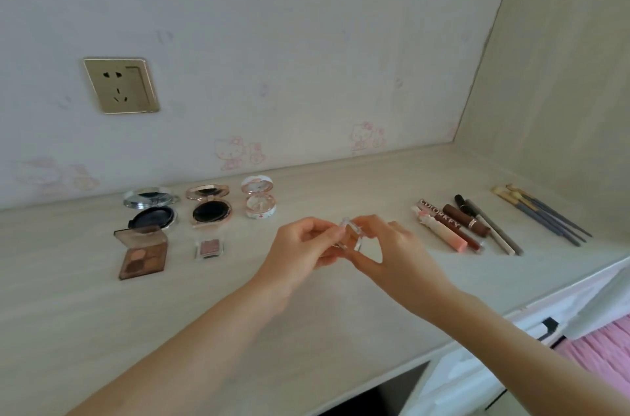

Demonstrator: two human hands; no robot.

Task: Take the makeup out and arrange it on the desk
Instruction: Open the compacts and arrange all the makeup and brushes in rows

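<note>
A small clear case (353, 234), square and see-through with a peach-orange fill, is held up off the desk (306, 313) at mid-frame between both hands. The left hand (300, 245) curls its fingers round the case's left side, and the right hand (392, 245) pinches its right edge. Whether its lid is open is hard to tell.

Left of the hands, 3 round compacts stand open in a row near the wall. A silver compact (151, 207) and a rose-gold compact (208, 207) each have a black pad in the base, and a white and pink compact (258, 199) has a pale fill. In front of them lie an open brown eyeshadow palette (143, 253), with 4 pans of tan and brown shades, and a single-pan eyeshadow (208, 247) in mauve.

To the right, lip gloss tubes (450, 226), slim pencils (496, 230) and grey-handled brushes (545, 216) lie side by side. A gold wall socket (121, 85) sits above.
</note>
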